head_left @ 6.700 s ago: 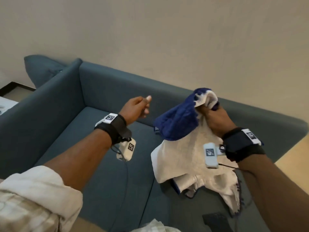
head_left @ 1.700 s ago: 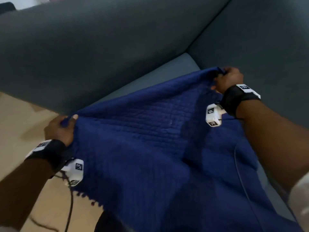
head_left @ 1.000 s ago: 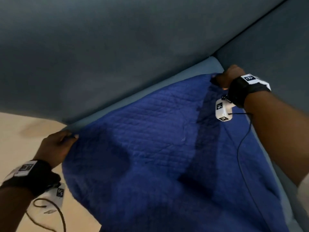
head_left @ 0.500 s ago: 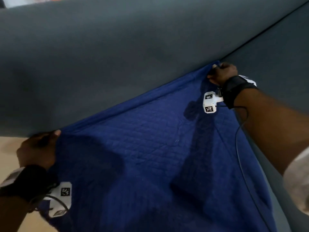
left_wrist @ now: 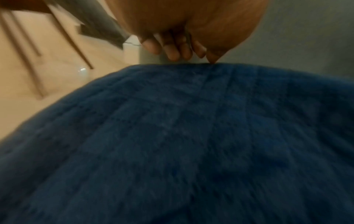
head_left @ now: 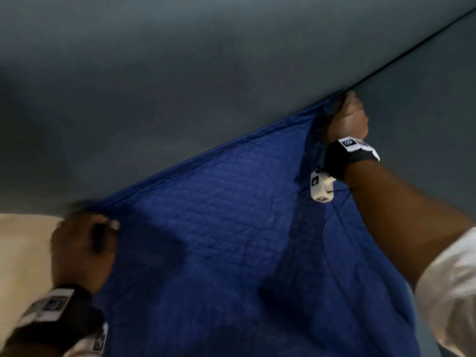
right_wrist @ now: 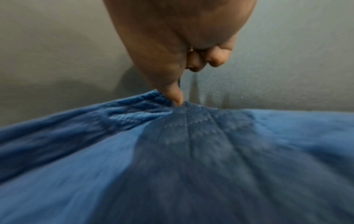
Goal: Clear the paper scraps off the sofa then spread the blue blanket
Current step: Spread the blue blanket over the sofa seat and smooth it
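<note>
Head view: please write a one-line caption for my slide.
The left hand and the right hand hold the blue blanket by its far edge, laid along the sofa backrest.

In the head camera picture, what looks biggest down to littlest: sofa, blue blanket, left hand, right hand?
1. sofa
2. blue blanket
3. left hand looks bigger than right hand, but it is nearer the camera, so unsure.

Home living room: upholstered grey-blue sofa (head_left: 180,86), quilted blue blanket (head_left: 219,240), beige floor (head_left: 23,248) alongside.
</note>
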Tool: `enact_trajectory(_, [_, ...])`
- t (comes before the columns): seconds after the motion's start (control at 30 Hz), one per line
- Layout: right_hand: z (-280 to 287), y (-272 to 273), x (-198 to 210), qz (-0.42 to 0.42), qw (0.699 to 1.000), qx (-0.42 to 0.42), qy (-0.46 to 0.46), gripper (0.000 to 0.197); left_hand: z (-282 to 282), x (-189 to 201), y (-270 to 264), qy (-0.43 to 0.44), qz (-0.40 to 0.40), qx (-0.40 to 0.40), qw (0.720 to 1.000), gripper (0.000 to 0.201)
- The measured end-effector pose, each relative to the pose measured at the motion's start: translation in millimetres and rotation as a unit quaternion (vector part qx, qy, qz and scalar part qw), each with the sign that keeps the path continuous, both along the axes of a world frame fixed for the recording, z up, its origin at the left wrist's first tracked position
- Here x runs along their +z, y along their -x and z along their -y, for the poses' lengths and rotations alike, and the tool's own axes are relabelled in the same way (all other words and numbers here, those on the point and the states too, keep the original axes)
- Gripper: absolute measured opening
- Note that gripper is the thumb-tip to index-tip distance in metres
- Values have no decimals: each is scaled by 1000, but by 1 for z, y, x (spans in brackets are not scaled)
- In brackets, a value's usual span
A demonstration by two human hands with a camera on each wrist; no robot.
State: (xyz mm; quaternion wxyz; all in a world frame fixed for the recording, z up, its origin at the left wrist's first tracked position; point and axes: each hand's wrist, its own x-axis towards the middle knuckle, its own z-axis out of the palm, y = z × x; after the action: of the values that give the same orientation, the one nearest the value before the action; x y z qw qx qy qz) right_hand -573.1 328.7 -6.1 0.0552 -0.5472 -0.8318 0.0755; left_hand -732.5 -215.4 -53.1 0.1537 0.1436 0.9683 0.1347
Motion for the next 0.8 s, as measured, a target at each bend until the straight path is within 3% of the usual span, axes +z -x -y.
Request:
enact_trajectory(0.03, [5, -4, -3, -18, 997, 73, -6, 25, -15, 10, -14, 3, 15, -36, 999, 30])
enact_trajectory(0.1, [19, -12, -13, -13, 965, 260, 2, 24, -42, 19, -33, -6, 58, -75, 995, 41])
enact_trajectory(0.17, [29, -18, -25, 53, 934, 350, 46, 41, -53, 12, -38, 19, 59, -83, 995, 58])
enact_trajectory(0.27, [29, -20, -29, 172, 940, 261, 135, 69, -61, -1, -22, 33, 69, -70, 995, 73])
enact_trajectory(0.4, [16, -6, -34, 209, 942, 207, 163, 65, -63, -9, -5, 73, 81, -87, 990, 89])
enact_trajectory(0.5, [10, 6, -54, 242, 940, 165, 176, 67, -64, -8, -1, 80, 81, -96, 989, 86])
enact_trajectory(0.63, [-5, 27, -61, 248, 929, 160, 221, 102, -71, -2, 14, 67, 150, -113, 980, 81])
enact_trajectory(0.7, [-7, 30, -45, 232, 928, 183, 226, 103, -72, 4, 15, 47, 179, -102, 977, 75])
enact_trajectory(0.8, [14, 3, -24, 185, 948, 161, 200, 99, -63, 9, 4, 44, 100, -102, 989, 70])
